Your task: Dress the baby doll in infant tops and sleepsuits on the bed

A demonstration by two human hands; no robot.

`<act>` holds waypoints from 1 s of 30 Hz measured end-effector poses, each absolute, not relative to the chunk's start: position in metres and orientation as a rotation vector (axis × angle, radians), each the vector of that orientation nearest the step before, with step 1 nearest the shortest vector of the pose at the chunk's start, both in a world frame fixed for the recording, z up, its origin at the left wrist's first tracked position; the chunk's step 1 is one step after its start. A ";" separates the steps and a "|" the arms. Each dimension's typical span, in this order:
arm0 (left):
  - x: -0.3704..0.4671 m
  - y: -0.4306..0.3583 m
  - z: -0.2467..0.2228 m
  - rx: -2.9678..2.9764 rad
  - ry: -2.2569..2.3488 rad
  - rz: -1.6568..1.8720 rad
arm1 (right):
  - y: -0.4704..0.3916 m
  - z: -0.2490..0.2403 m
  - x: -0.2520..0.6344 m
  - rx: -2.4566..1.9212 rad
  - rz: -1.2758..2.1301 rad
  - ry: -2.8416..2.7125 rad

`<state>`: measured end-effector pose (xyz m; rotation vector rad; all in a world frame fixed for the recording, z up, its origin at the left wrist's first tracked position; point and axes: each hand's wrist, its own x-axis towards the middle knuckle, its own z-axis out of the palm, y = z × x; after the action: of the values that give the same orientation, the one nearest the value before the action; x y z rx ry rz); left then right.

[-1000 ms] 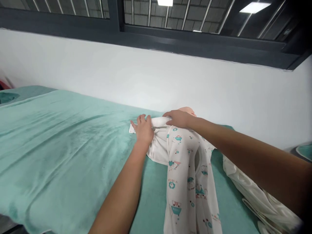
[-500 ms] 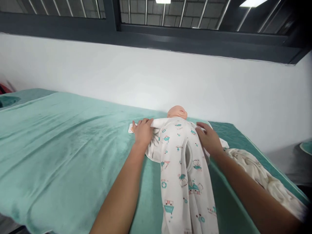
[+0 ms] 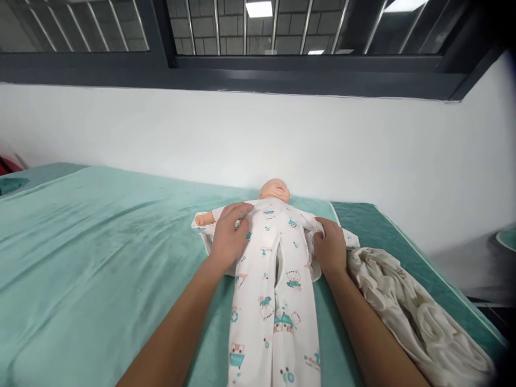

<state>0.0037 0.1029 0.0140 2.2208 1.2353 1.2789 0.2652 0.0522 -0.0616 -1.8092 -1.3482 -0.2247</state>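
A baby doll (image 3: 274,190) lies on its back, its head toward the wall. White printed trousers (image 3: 274,301) cover its front and stretch toward the camera. Under the doll a white garment (image 3: 207,236) is spread out, with the doll's hand (image 3: 204,219) showing on the left. My left hand (image 3: 230,234) rests at the left edge of the printed cloth, its fingers bent and thumb apart. On the other side, my right hand (image 3: 330,246) is closed on the white cloth at the doll's arm.
A crumpled cream cloth (image 3: 419,317) lies to the right of my right forearm. The green sheet (image 3: 100,258) covers the bed up to the white wall (image 3: 201,134). Above it runs a dark window frame (image 3: 262,78) with bars behind.
My left hand has moved from the doll's arm to the side of its body, uncovering the doll's hand. My right hand has closed on the cloth. The view has shifted a little.
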 end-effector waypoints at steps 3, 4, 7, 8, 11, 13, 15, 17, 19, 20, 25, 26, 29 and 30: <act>0.026 0.098 0.034 2.334 1.103 1.127 | 0.052 -0.062 0.268 -1.819 -0.209 -1.302; 0.037 0.099 0.041 2.413 1.033 1.050 | 0.052 -0.062 0.267 -1.835 -0.201 -1.300; 0.082 0.105 0.061 2.720 0.927 0.679 | 0.055 -0.063 0.264 -1.922 -0.178 -1.256; 0.099 0.107 0.066 2.812 0.965 0.509 | 0.055 -0.064 0.263 -1.950 -0.168 -1.241; 0.144 0.114 0.069 2.967 1.044 -0.090 | 0.056 -0.065 0.263 -1.995 -0.121 -1.263; 0.166 0.119 0.064 2.989 1.052 -0.214 | 0.056 -0.065 0.264 -2.011 -0.097 -1.271; 0.180 0.123 0.058 2.999 1.055 -0.227 | 0.055 -0.063 0.265 -2.022 -0.091 -1.267; 0.187 0.126 0.052 2.997 1.065 -0.253 | 0.053 -0.061 0.264 -2.028 -0.096 -1.270; 0.189 0.128 0.050 2.982 1.075 -0.294 | 0.051 -0.057 0.263 -2.034 -0.092 -1.276; 0.189 0.128 0.050 2.974 1.080 -0.312 | 0.050 -0.055 0.264 -2.037 -0.085 -1.272; 0.179 0.129 0.060 2.956 1.122 -0.323 | 0.044 -0.045 0.272 -2.024 -0.020 -1.159; 0.176 0.130 0.064 2.952 1.127 -0.327 | 0.044 -0.044 0.274 -2.017 -0.012 -1.124; 0.169 0.134 0.074 2.926 1.143 -0.374 | 0.043 -0.042 0.277 -1.996 0.004 -1.052; 0.169 0.136 0.076 2.913 1.148 -0.399 | 0.043 -0.042 0.278 -1.995 0.010 -1.045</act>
<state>0.1691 0.1359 0.0763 2.9127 1.1476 -0.3986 0.2776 0.0435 -0.0423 -1.9948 -1.0452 0.0099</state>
